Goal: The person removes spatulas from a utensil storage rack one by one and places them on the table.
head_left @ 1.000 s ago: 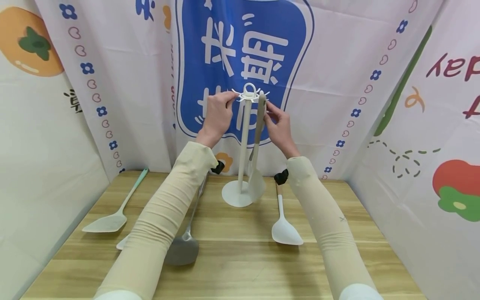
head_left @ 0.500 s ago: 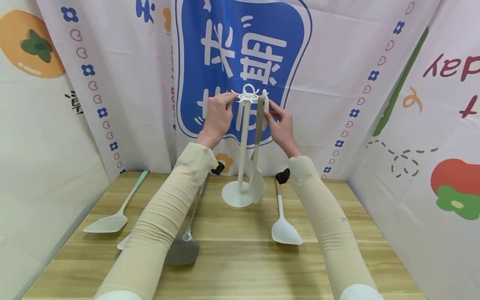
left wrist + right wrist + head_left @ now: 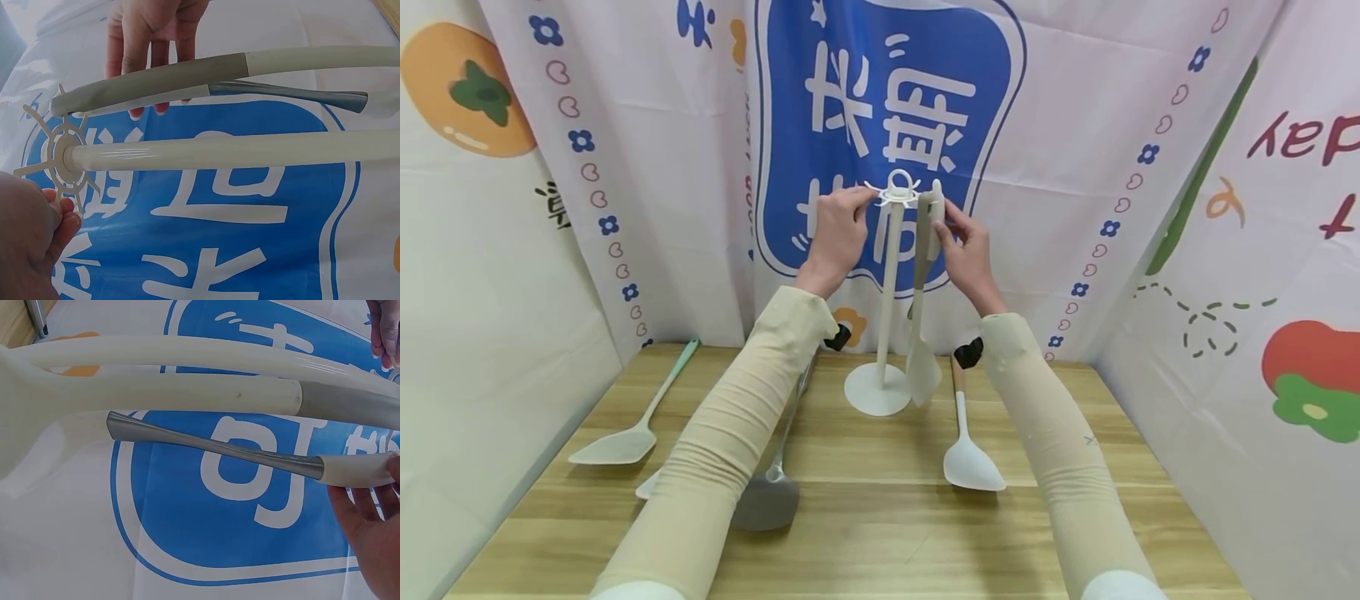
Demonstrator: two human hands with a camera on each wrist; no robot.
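Rack (image 3: 889, 287) stands btwn L hand (image 3: 836, 235) pinching its prong (image 3: 59, 195) & R hand (image 3: 967, 253) gripping white-handled utensil (image 3: 250, 455).

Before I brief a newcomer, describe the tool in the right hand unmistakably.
Find the white stand on the table. By its top, the right hand holds the tool. Its white handle and silvery end set it apart from the taupe-handled spatula beside it.

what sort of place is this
Perhaps a makeshift staging booth rather than a kitchen: printed cloth hangs around three sides of a wood-grained tabletop, where spatulas lie near a white utensil stand.
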